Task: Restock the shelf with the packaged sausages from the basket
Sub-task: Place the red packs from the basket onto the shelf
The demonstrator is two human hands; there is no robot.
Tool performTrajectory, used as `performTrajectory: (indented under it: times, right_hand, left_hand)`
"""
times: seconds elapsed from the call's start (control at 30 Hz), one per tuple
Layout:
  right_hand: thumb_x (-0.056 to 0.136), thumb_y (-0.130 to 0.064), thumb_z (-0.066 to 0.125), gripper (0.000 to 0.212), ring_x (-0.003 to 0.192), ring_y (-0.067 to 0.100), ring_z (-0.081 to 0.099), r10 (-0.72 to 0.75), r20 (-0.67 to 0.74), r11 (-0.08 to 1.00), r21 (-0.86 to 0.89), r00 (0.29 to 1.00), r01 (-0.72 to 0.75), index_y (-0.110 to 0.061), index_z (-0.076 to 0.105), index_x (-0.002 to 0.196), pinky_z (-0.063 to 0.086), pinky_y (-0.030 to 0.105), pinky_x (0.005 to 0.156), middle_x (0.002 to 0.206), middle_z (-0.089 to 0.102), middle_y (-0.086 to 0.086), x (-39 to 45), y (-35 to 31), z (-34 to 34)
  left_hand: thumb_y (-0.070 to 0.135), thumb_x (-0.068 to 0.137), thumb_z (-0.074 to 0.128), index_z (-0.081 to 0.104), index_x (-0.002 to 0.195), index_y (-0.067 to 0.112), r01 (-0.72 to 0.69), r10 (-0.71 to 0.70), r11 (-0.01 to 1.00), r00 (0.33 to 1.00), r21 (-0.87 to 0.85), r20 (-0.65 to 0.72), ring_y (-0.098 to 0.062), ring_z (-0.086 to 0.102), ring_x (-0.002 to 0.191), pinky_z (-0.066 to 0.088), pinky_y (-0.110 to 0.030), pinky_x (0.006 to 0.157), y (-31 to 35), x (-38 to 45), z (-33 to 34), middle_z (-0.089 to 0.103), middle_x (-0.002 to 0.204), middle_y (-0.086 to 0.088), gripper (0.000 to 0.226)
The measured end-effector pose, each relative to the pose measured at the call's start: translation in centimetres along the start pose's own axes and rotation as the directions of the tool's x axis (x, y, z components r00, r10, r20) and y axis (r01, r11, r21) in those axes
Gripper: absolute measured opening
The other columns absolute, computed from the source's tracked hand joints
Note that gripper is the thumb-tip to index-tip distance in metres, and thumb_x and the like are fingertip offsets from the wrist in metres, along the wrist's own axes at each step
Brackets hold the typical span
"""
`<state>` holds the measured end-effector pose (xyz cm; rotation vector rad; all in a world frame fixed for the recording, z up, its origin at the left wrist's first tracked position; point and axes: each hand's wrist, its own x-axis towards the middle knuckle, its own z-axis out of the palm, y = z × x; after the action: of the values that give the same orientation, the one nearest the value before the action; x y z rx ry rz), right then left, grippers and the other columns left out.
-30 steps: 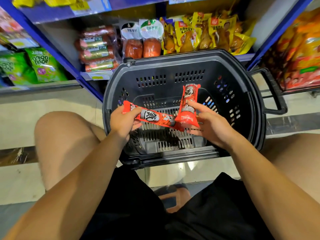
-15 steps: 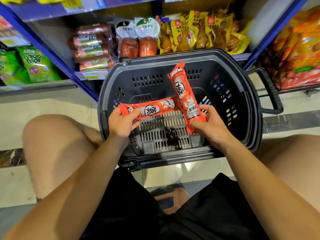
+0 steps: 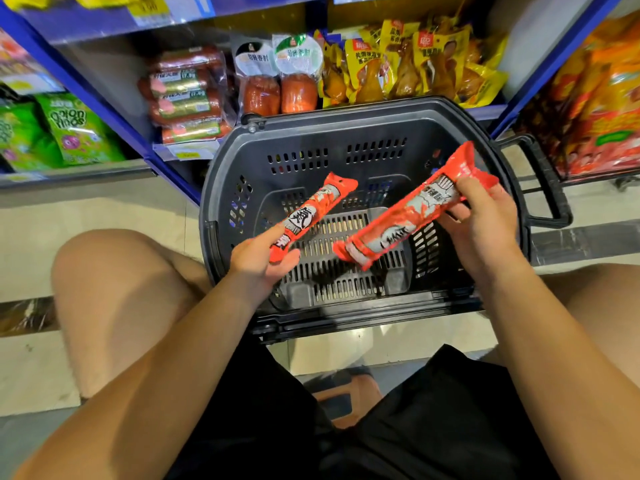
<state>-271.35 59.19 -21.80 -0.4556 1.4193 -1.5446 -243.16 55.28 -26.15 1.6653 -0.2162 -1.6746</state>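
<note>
- The left hand (image 3: pixel 258 263) pinches one red sausage packet (image 3: pixel 311 213) by its near end above the black basket (image 3: pixel 346 133).
- The right hand (image 3: pixel 479 221) has its fingers (image 3: pixel 467 188) curled around a second sausage packet (image 3: pixel 408 216), also over the basket, in front of the shelf (image 3: pixel 485 112).

The person wears black shorts (image 3: pixel 398 427). Both forearms and knees are bare, with no sleeves visible. Hands carry no gloves.

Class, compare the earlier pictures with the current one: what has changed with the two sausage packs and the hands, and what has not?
The sausage packs, crossed earlier, are now apart. The right hand swung its pack rightward; the left hand tilted its pack up toward the shelf. Both hands still grip; the basket stays put.
</note>
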Motion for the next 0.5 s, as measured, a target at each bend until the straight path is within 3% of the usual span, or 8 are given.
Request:
performTrajectory:
  times: [0.1, 0.17, 0.23, 0.3, 0.4, 0.5]
  right_hand:
    - [0.092, -0.020, 0.063, 0.005, 0.084, 0.019, 0.065, 0.012, 0.017, 0.999, -0.042, 1.000, -0.011, -0.018, 0.061, 0.096, 0.053, 0.033, 0.073, 0.087, 0.067, 0.003, -0.3, 0.5, 1.1]
    - [0.094, -0.020, 0.063, 0.003, 0.079, 0.014, 0.066, 0.009, 0.021, 0.998, -0.057, 1.000, -0.007, -0.018, 0.060, 0.093, 0.054, 0.028, 0.067, 0.083, 0.068, 0.000, -0.7, 0.6, 2.0]
    - [0.095, -0.020, 0.062, 0.008, 0.075, 0.010, 0.067, -0.001, 0.027, 0.996, -0.087, 1.000, 0.004, -0.020, 0.061, 0.087, 0.054, 0.026, 0.065, 0.080, 0.070, -0.004, -1.2, 0.8, 2.6]
    - [0.095, -0.021, 0.062, 0.005, 0.078, 0.011, 0.068, 0.005, 0.036, 0.996, -0.094, 0.999, -0.002, -0.019, 0.062, 0.090, 0.055, 0.028, 0.069, 0.083, 0.071, -0.002, -1.6, 1.3, 3.1]
    - [0.096, -0.021, 0.061, 0.004, 0.082, 0.012, 0.066, 0.033, 0.003, 0.997, -0.065, 0.999, -0.033, -0.018, 0.063, 0.096, 0.054, 0.031, 0.072, 0.089, 0.069, 0.001, -2.3, 2.3, 3.7]
    - [0.095, -0.024, 0.059, 0.008, 0.086, 0.016, 0.064, 0.088, 0.062, 0.994, -0.075, 0.994, -0.083, -0.018, 0.062, 0.100, 0.054, 0.033, 0.076, 0.091, 0.068, 0.003, -3.1, 3.3, 4.3]
  left_hand:
    - [0.023, 0.079, 0.077, 0.062, 0.112, 0.004, 0.120, -0.117, 0.992, 0.988, -0.028, 0.097, -0.027, 0.070, 0.069, 0.060, -0.040, 0.065, -1.3, -1.0, 0.5, 0.065, 0.099, -0.014, 0.042]
    - [0.030, 0.086, 0.070, 0.065, 0.103, 0.009, 0.120, -0.120, 0.993, 0.976, 0.011, 0.180, -0.026, 0.065, 0.077, 0.061, -0.039, 0.066, -2.5, -1.9, 1.0, 0.058, 0.091, -0.010, 0.027]
    - [0.030, 0.091, 0.065, 0.063, 0.108, 0.011, 0.113, -0.105, 0.993, 0.975, -0.031, 0.197, -0.028, 0.066, 0.092, 0.060, -0.044, 0.077, -3.3, -2.3, 1.5, 0.062, 0.075, -0.007, 0.025]
    - [0.027, 0.091, 0.065, 0.059, 0.119, 0.008, 0.102, -0.087, 0.992, 0.977, -0.069, 0.194, -0.026, 0.071, 0.086, 0.056, -0.051, 0.086, -3.2, -2.5, 1.9, 0.062, 0.056, -0.003, 0.035]
    - [0.024, 0.091, 0.066, 0.055, 0.122, 0.004, 0.050, -0.041, 0.998, 0.985, -0.048, 0.167, -0.015, 0.067, 0.054, 0.054, -0.057, 0.087, -3.5, -2.3, 1.8, 0.057, 0.050, 0.000, 0.039]
    - [0.020, 0.088, 0.070, 0.053, 0.123, 0.002, 0.012, -0.008, 0.999, 0.993, -0.033, 0.116, -0.021, 0.068, 0.062, 0.054, -0.061, 0.080, -3.6, -2.5, 1.7, 0.059, 0.065, -0.008, 0.044]
